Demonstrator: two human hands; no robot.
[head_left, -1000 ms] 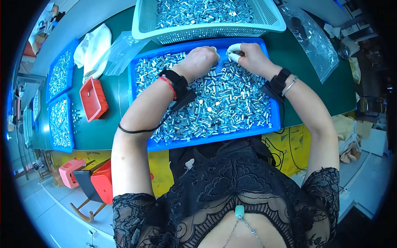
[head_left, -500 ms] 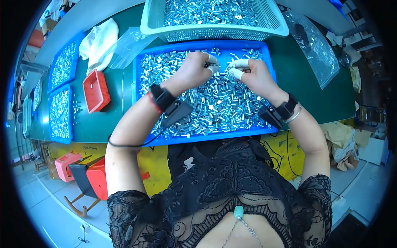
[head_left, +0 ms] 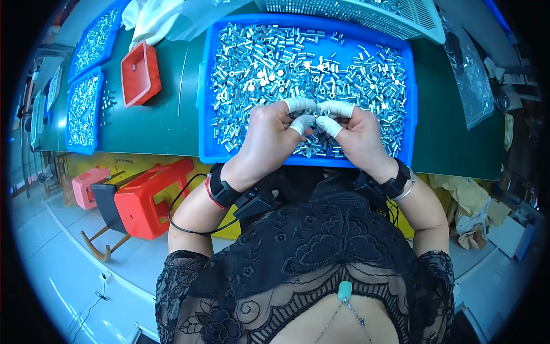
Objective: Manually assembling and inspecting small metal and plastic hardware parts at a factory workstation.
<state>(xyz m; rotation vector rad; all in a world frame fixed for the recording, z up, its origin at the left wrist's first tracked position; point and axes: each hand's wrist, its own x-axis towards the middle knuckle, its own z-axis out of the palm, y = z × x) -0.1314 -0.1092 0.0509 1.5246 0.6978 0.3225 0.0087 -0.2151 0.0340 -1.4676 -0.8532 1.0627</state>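
Note:
A large blue tray [head_left: 412, 86] lies in front of me, full of small cylindrical metal pieces [head_left: 252, 69], some with hollow ends. Over its near half my left hand [head_left: 264, 137] and my right hand [head_left: 362, 137] meet, fingertips almost touching. White finger covers sit on the thumbs and some fingers of both. Each hand is closed in a pinch on a few metal pieces, which show between the fingertips. How many each one holds is hidden by the fingers.
A pale green perforated basket [head_left: 378, 17] with more pieces stands behind the tray. To the left are a red bin [head_left: 125, 80] and two smaller blue trays [head_left: 98, 86]. Clear plastic bags [head_left: 472, 86] lie at the right. A red stool [head_left: 146, 206] stands below the table's left side.
Both hands have come toward me from the tray's far part and drawn together. The view has shifted, so the tray shows higher in the picture.

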